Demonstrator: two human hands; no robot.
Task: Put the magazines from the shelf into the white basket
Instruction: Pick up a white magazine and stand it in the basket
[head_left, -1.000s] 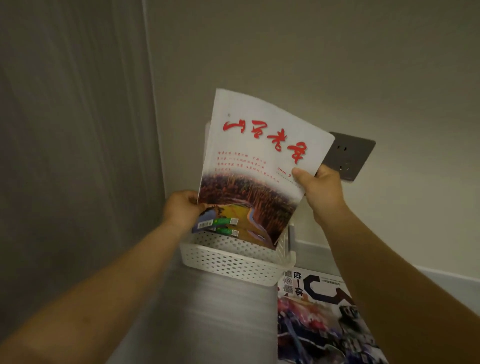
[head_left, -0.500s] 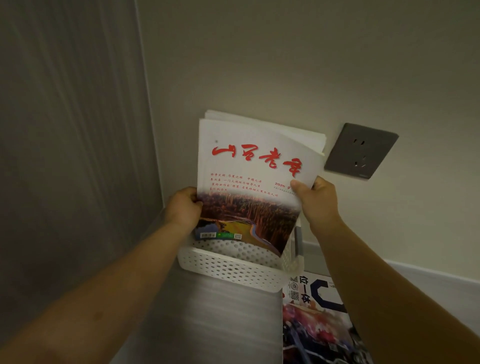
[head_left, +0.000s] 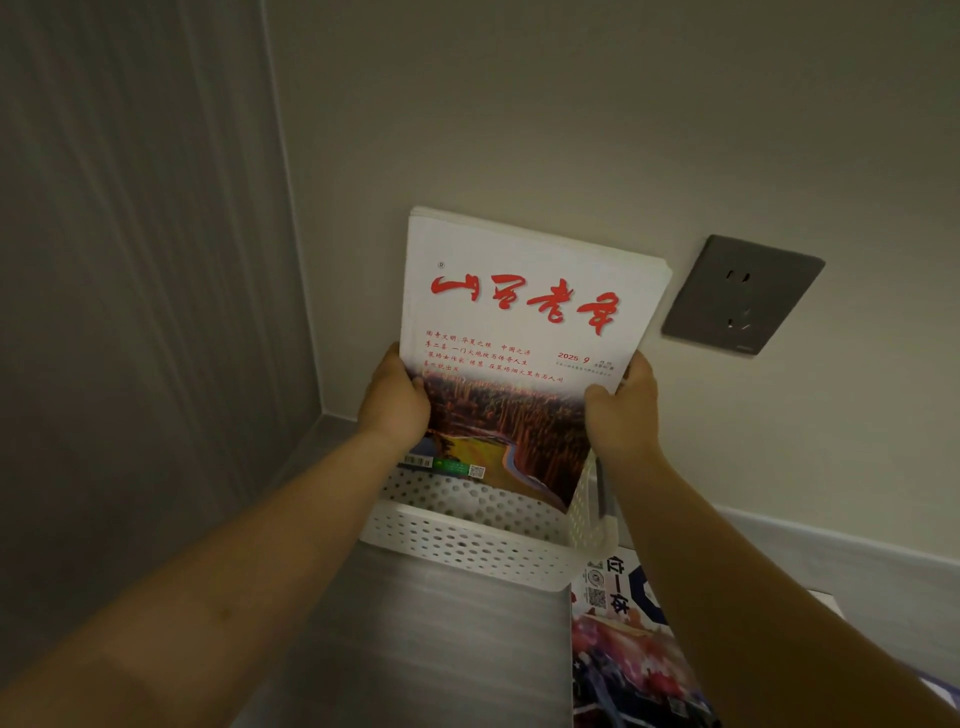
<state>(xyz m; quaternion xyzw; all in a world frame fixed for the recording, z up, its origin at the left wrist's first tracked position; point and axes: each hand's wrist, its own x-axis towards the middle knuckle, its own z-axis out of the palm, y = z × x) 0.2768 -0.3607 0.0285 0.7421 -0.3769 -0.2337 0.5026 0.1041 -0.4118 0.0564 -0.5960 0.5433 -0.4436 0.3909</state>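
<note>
The left hand (head_left: 395, 400) and the right hand (head_left: 621, 410) each grip a side edge of the upright stack of magazines (head_left: 524, 322). The stack's lower edge dips inside the white basket (head_left: 467, 545) at the far end of the shelf (head_left: 415, 649), close to the wall (head_left: 571, 130). The stack stands far taller than the basket's low sides, so once let go it may well flop toward the near side, tipping the light basket or spilling copies. Another magazine (head_left: 623, 649) lies flat on the shelf, near right.
</note>
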